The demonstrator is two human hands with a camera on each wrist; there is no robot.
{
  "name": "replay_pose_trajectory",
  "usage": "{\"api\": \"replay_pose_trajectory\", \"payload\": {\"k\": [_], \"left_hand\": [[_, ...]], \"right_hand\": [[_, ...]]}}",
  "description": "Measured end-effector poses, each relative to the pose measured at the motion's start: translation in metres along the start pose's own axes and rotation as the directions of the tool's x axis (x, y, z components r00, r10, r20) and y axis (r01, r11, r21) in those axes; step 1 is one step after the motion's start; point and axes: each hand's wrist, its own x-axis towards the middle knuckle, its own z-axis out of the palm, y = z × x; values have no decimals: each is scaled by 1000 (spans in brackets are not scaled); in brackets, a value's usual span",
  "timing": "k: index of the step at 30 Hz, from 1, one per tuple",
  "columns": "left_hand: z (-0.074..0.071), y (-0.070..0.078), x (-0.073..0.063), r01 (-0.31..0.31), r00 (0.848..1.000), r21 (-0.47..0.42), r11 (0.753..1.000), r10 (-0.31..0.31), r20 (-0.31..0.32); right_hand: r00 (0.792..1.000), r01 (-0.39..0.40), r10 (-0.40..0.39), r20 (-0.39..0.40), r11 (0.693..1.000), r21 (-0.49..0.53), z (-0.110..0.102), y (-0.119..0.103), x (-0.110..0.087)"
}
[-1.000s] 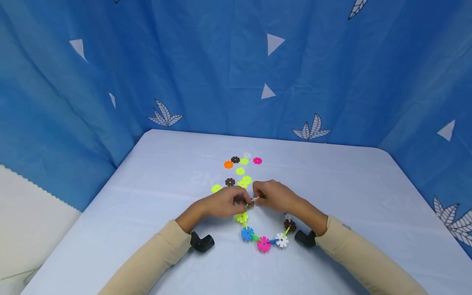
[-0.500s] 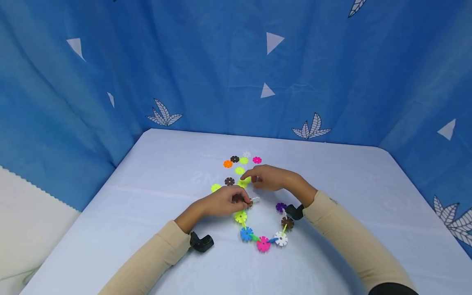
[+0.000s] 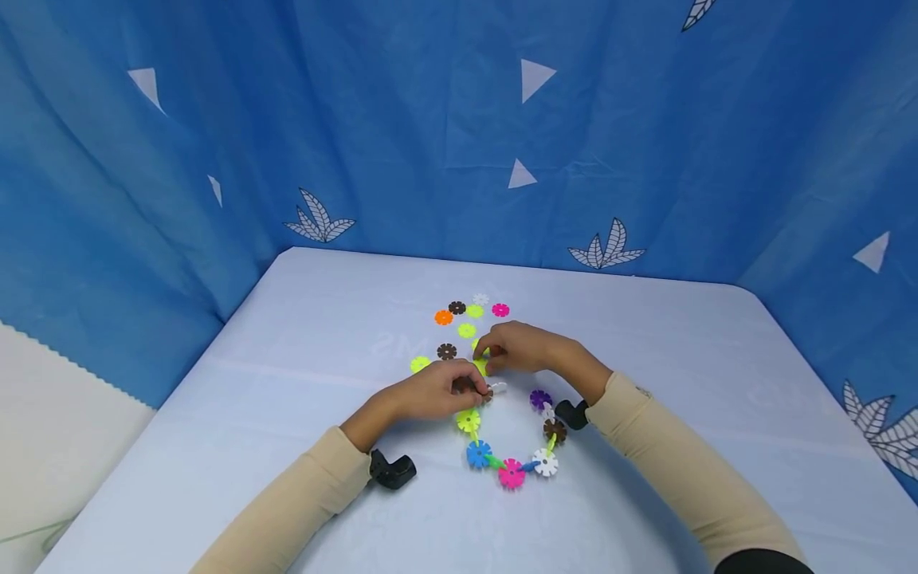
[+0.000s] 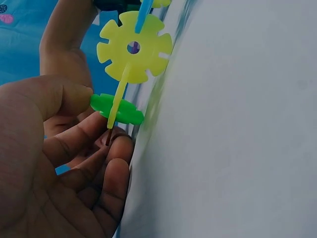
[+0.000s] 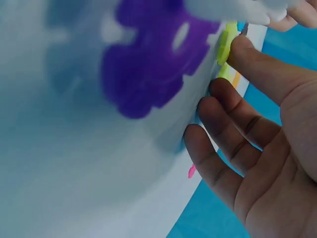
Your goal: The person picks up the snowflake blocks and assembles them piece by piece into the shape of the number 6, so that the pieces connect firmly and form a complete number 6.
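A curved chain of slotted plastic discs (image 3: 511, 474) in several colours lies on the white table, a purple disc (image 3: 541, 399) at its right end. At its left end, my left hand (image 3: 437, 392) holds the chain; in the left wrist view its thumb and finger pinch a green disc (image 4: 130, 113) slotted to a yellow disc (image 4: 116, 44). A white disc (image 3: 498, 387) sticks out beyond the left fingertips. Just behind, my right hand (image 3: 527, 347) pinches a loose yellow-green disc (image 3: 480, 367), seen edge-on between thumb and fingers in the right wrist view.
Loose discs lie beyond the hands: an orange disc (image 3: 444, 317), a pink disc (image 3: 500, 310), a brown disc (image 3: 447, 351) and several yellow-green ones. A blue curtain (image 3: 445, 143) hangs behind the table (image 3: 681, 343). Black wrist cameras are strapped under both forearms.
My right hand has let go of the chain's white disc, moved back to the loose discs and taken a yellow-green one. The purple end has shifted slightly left. My left hand stays in place.
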Motion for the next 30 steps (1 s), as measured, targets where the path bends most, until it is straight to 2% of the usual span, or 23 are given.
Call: {"api": "replay_pose_trajectory", "payload": {"k": [5,10,14,20,26,30], "left_hand": [[0,-1,0,-17,1000,-7,1000,17,-2],[2,-2,0,-8,1000,-1,1000,8,-5],[1,-1,0,5,1000,3,1000,-5,0],[-1,1,0,56,998,-10,998,-56,-5],[-2,-2,3,90,996,-43,995,-90,-15],[-3,-2,5,93,995,-28,995,-94,-32]], "right_hand": [[1000,3,-3,-2,1000,-2,2,-2,1],[998,-62,63,18,998,-20,3,-4,-1],[992,-127,127,15,991,35,4,-1,-12],[988,-127,139,-66,979,161,7,14,-35],[976,-166,201,-90,941,294,13,25,-52],[964,-188,248,-94,889,417,17,29,-58]]}}
